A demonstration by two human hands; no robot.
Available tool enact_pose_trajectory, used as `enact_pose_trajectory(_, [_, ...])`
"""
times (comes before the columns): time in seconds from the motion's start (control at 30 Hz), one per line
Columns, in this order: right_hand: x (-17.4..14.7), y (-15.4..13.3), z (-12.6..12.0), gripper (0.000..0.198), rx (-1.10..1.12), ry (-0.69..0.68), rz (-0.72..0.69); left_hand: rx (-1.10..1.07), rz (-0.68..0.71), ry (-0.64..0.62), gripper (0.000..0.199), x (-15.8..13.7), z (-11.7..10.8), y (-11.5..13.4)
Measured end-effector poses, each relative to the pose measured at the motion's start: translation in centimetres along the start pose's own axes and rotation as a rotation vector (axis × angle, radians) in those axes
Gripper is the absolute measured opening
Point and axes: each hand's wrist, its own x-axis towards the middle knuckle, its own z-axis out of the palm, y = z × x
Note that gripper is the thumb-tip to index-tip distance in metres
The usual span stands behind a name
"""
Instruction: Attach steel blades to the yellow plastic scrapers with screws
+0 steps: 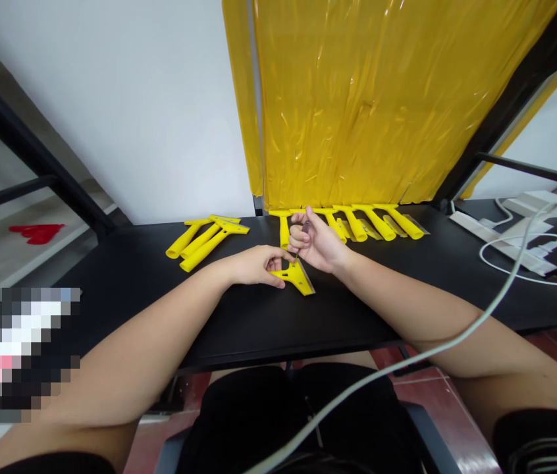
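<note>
My left hand (253, 265) is closed on a yellow scraper (300, 278), whose wide head and metal blade edge point right above the black table. In my right hand (322, 242) is a small screwdriver (307, 228) with a dark handle. It stands nearly upright, its lower end at the scraper's head; the exact contact is hidden by the fingers. Behind my right hand lies a row of several yellow scrapers (376, 222), some with metal blades showing. Three yellow scraper handles (205, 253) lie together to the left.
The black table (253, 329) has a yellow plastic curtain (357, 99) and a white panel (125, 99) behind it. A white power strip (505, 243) with cables sits at the right. A pale cable (397, 366) hangs across the near right side. Black frame bars (51, 148) flank the table.
</note>
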Motion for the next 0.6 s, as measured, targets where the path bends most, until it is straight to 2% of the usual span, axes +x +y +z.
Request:
enact_pose_trajectory(0.17, [0.06,0.2,0.43,0.048,-0.053,0.054,-0.104,0.001,0.002,0.027,0.064,0.01,0.1,-0.23])
enact_pose_trajectory(0.4, [0.08,0.08,0.35,0.051,-0.07,0.06,-0.058,0.0,-0.01,0.007,0.064,-0.05,-0.02,0.01])
enact_pose_trajectory(0.6, [-0.01,0.15,0.55,0.052,-0.069,0.062,-0.143,-0.001,0.005,0.034,0.062,-0.16,0.03,0.12])
